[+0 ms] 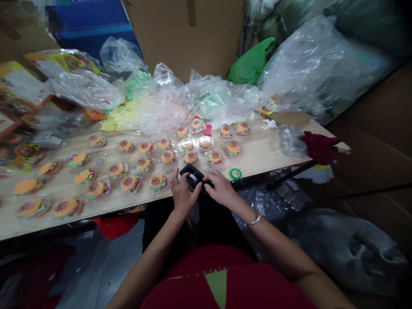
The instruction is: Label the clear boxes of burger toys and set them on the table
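Both my hands hold a small black tape dispenser (pixel 193 177) at the near edge of the wooden table (pixel 257 159). My left hand (pixel 180 193) grips its left side with fingers curled. My right hand (pixel 220 187) pinches its right side, a silver bangle on the wrist. A white strip shows in the dispenser's middle. Several burger-shaped items in clear packets (pixel 157 182) lie in rows on the table just beyond my hands. A small green tape roll (pixel 235 173) lies to the right of my right hand.
Clear plastic bags (pixel 167 103) with yellow, green and pink pieces crowd the table's back. A green bag (pixel 252 64) and cardboard stand behind. A dark red cloth (pixel 320 146) lies at the right corner. Printed boxes (pixel 19 86) sit at left. Big plastic bags lie on the floor at right.
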`<move>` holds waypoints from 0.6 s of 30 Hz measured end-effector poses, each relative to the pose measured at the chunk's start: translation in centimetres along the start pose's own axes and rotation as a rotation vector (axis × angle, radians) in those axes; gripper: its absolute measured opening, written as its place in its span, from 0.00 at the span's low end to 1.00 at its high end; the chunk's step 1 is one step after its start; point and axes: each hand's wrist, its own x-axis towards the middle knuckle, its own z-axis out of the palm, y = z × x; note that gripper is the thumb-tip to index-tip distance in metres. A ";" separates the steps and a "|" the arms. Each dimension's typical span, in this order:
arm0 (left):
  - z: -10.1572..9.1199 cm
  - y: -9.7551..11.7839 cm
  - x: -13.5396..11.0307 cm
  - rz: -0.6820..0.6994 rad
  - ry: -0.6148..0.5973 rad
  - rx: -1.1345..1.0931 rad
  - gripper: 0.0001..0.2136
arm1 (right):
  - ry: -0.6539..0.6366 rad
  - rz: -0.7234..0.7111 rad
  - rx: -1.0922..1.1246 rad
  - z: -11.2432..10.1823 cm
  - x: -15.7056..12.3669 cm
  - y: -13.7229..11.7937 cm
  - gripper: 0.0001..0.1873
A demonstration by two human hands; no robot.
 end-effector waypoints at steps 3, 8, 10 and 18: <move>-0.9 1.2 1.9 0.045 -0.105 0.132 0.12 | 0.042 -0.002 -0.007 1.0 -0.3 0.2 0.11; -1.5 2.3 4.2 0.016 -0.321 0.276 0.12 | 0.074 -0.058 0.020 1.6 -1.7 0.5 0.15; -1.5 2.2 4.5 0.007 -0.375 0.293 0.13 | 0.100 -0.072 0.006 1.7 -2.0 0.5 0.14; -0.1 0.6 3.9 0.038 -0.267 0.089 0.06 | 0.149 -0.040 -0.020 2.0 -1.8 0.4 0.10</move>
